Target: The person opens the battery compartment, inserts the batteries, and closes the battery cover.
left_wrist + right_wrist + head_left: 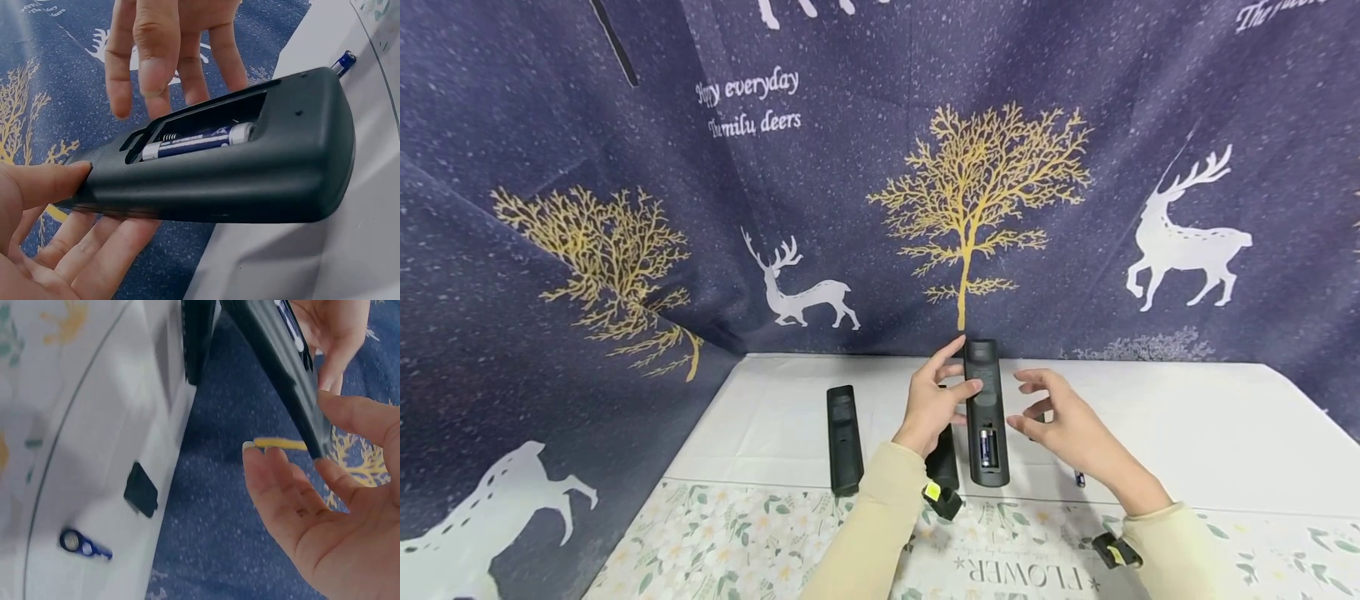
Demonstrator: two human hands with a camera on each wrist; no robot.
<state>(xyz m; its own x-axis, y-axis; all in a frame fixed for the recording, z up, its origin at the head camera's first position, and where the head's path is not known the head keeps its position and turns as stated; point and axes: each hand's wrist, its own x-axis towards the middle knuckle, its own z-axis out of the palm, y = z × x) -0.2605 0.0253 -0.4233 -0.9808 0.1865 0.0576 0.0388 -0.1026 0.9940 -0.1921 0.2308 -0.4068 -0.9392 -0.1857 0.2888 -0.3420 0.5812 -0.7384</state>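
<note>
My left hand (pixel 927 407) holds a black remote control (pixel 981 367) up on end, its back turned toward me. Thumb and fingers grip its sides in the left wrist view. The battery compartment is uncovered, and one dark blue battery (pixel 197 142) lies in it beside a bare slot with a spring. Just right of the remote hovers my right hand (pixel 1067 421), fingers loosely bent and holding nothing. Whether its thumb touches the remote, I cannot tell. On the table are a loose battery (pixel 84 544) and a small black cover (pixel 142 490), the latter mostly hidden behind my right hand in the head view.
A second black remote (pixel 844 442) lies on the table to the left. Another black remote (pixel 943 467) is partly covered by my left hand and wrist. A floral cloth (pixel 730 533) covers the near table; a dark blue curtain (pixel 820 192) hangs behind.
</note>
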